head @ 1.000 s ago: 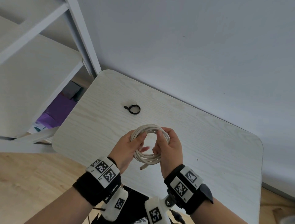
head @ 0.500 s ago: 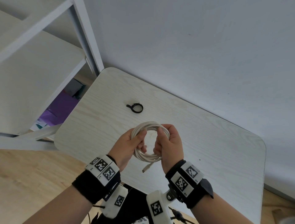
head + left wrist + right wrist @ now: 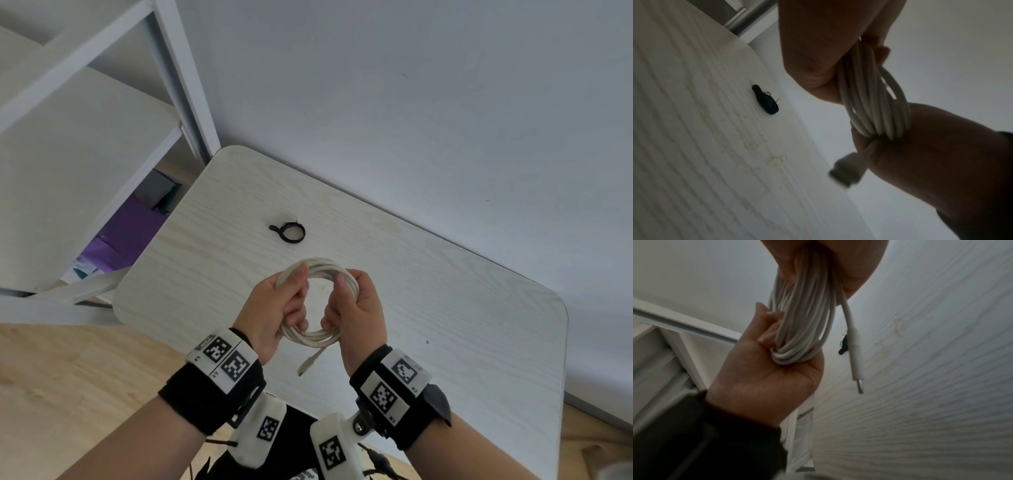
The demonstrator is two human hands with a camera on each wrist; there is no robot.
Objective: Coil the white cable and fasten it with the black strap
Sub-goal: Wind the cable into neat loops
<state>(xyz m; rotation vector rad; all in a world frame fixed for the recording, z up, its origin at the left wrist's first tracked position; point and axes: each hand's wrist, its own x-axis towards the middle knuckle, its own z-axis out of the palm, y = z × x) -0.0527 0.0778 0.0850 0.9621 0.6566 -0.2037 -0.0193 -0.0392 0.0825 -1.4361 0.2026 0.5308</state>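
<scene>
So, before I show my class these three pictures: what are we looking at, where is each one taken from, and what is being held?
No machine here: a person's two bare hands, with cameras strapped on. The top picture comes from a head camera looking down; the other two look along each wrist. The left hand and right hand both grip a coiled white cable above a pale table; its plug dangles free. A black strap, curled in a ring, lies on the table beyond the hands, untouched.

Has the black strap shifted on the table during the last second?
No. The black strap lies at the same spot on the table, equally far from its back edge; only the camera shifted.
</scene>
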